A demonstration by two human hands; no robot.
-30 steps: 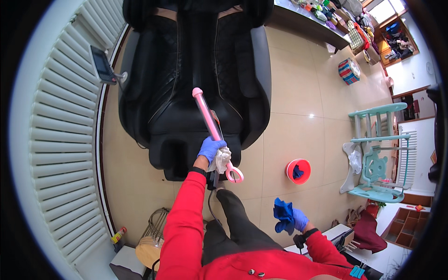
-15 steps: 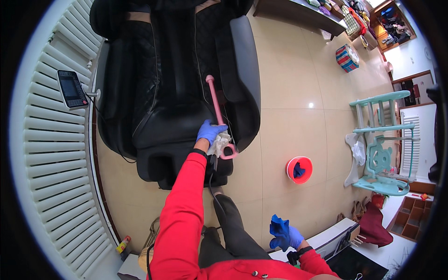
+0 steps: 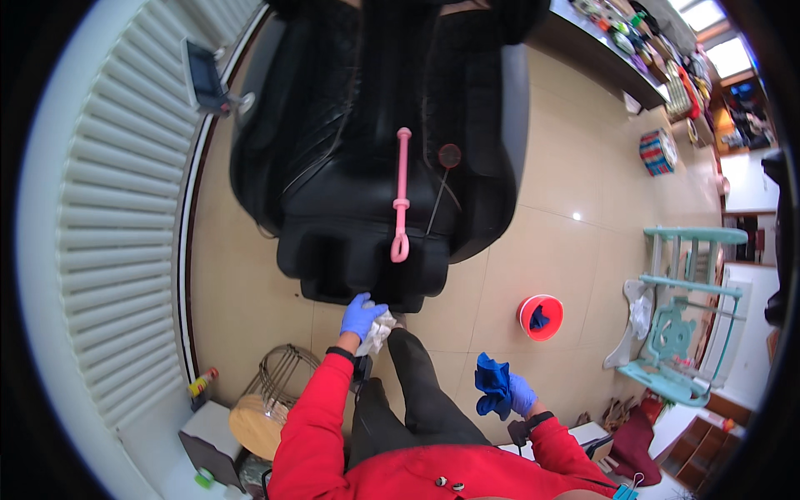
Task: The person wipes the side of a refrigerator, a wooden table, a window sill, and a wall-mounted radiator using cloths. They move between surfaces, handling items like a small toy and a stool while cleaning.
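A pink rod with a loop handle lies on the seat of a black massage chair, handle toward me. To its right rests a thin stick with a round reddish head. My left hand, in a purple-blue glove, is closed on crumpled white tissue just in front of the chair's footrest. Gloved the same way, my right hand grips a bunched blue cloth to the right of my legs.
On the tiled floor to the right stands a red-and-white bucket with dark blue cloth inside. A teal child's chair frame stands farther right. The white radiator lines the left wall. Near my left elbow is a round wooden stool.
My left hand has let go of the pink rod, now lying on the seat, and has drawn back toward me with the tissue. My right hand keeps the blue cloth.
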